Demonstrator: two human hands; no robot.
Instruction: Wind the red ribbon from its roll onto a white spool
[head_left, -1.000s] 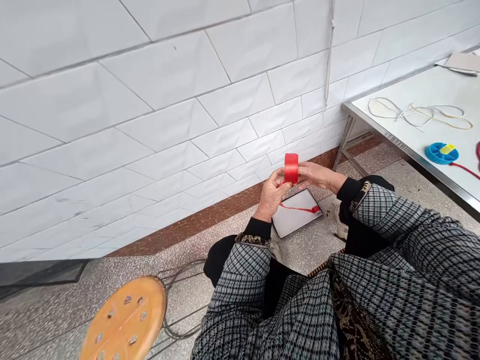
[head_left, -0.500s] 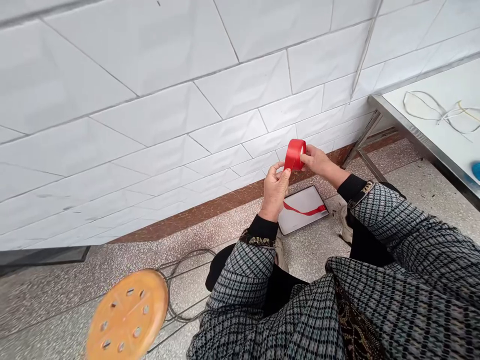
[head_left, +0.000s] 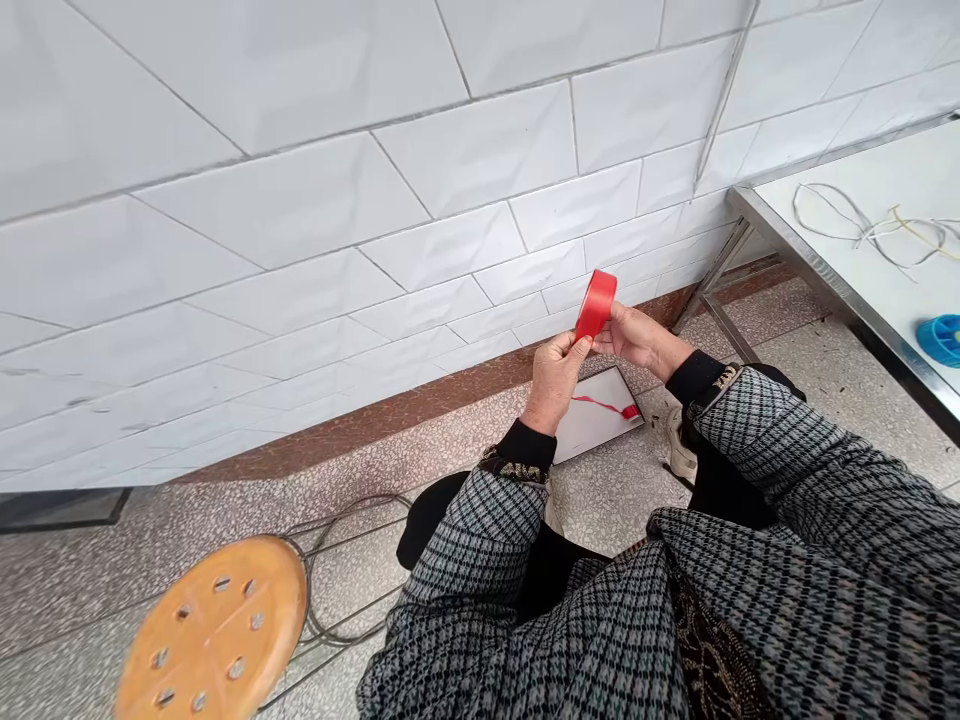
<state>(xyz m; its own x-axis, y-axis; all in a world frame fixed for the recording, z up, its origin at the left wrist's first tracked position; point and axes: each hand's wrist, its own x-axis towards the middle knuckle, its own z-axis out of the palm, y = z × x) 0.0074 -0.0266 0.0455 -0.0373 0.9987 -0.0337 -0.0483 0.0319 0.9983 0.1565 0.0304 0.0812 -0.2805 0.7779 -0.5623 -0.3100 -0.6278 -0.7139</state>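
Note:
A roll of red ribbon (head_left: 597, 303) is held up in front of me, near the wall. My left hand (head_left: 555, 375) pinches the roll's lower left edge between thumb and fingers. On its other side, my right hand (head_left: 637, 335) grips the roll, with some of its fingers hidden behind it. Below my hands, a shallow white tray with a dark rim (head_left: 589, 435) lies on the floor by my feet. A narrow red ribbon strip (head_left: 600, 403) runs across the tray to a small red bunch at its right side.
An orange round stool (head_left: 217, 630) with holes and wire legs stands at lower left. To the right is a metal-edged table (head_left: 832, 215) with loose white cords (head_left: 870, 225) and a blue round container (head_left: 941, 340). A white tiled wall (head_left: 480, 150) rises ahead.
The roll has turned to a narrower angle, and my right hand has shifted down and left, closer to my left hand. The view has swung slightly right, showing more of the blue container.

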